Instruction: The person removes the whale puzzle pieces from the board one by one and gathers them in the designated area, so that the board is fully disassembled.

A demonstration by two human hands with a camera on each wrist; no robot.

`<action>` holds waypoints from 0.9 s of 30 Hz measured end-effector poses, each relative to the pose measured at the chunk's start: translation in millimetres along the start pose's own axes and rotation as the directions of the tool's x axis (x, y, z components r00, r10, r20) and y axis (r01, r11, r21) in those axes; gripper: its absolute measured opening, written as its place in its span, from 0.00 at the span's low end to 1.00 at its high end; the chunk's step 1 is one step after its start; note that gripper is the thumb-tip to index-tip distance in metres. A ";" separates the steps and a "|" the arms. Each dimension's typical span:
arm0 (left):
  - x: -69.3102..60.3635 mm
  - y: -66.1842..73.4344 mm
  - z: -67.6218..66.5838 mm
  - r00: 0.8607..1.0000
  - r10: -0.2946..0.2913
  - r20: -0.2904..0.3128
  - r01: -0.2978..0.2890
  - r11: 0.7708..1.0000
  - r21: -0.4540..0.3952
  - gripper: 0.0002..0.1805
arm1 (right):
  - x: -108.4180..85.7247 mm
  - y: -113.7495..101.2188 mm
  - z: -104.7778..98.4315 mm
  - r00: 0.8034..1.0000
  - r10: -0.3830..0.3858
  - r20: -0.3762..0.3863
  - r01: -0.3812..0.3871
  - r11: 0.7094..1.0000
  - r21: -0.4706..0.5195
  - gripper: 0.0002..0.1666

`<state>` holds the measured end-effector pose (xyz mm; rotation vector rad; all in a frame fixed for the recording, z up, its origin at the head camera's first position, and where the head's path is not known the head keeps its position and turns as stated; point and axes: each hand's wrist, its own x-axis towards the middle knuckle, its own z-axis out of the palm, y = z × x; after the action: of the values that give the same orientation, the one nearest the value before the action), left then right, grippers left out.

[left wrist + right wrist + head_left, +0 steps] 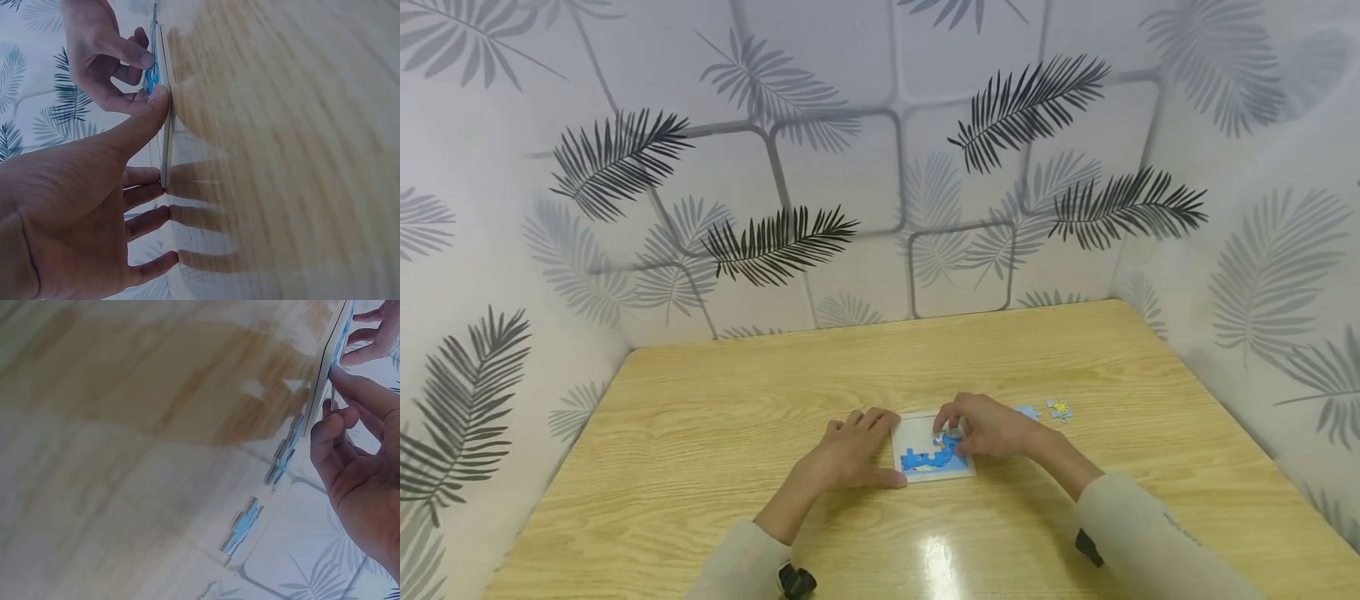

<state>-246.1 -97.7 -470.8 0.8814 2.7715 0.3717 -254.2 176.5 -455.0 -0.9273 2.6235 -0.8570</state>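
A white puzzle tray point(916, 427) lies on the table with blue interlocking pieces point(927, 459) fitted along its near part. At its left side my left hand point(856, 454) rests, thumb on the near corner and fingertips at the edge and on the tabletop. The fingers of this hand look nearly straight in the left wrist view. Over the tray's right part, my right hand point(992, 427) pinches a puzzle piece point(333, 399) between thumb and index finger. That piece shows edge-on in the right wrist view, and its picture is mostly hidden by the fingers.
To the right of the tray lie loose puzzle pieces, one with a yellow flower-like shape point(1060, 408) and a light blue one point(1028, 412) partly behind the right hand. The wooden table point(737, 400) meets a leaf-patterned wall covering point(850, 275) at its back and sides.
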 end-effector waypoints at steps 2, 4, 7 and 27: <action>0.5 -0.5 1.2 1.000 0.002 -0.001 -0.002 1.000 -0.004 0.50 | 0.1 0.7 -0.4 1.000 -0.015 -0.003 0.014 1.000 -0.008 0.17; 1.1 -0.9 2.4 1.000 0.001 0.002 -0.001 1.000 -0.005 0.50 | -0.1 2.4 -0.7 1.000 -0.025 -0.004 0.025 1.000 -0.007 0.17; 1.6 -1.1 3.3 1.000 -0.003 0.004 0.003 1.000 0.006 0.50 | -1.1 5.1 -2.3 0.999 -0.041 -0.004 0.041 0.999 0.035 0.18; 1.7 -2.2 2.0 1.000 -0.001 0.005 0.001 1.000 0.019 0.50 | -10.0 17.6 -14.0 0.998 0.006 -0.064 0.007 0.982 0.188 0.15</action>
<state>-248.1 -98.1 -473.5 0.8847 2.7756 0.3431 -260.7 200.2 -454.1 -0.8640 2.5397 -1.1296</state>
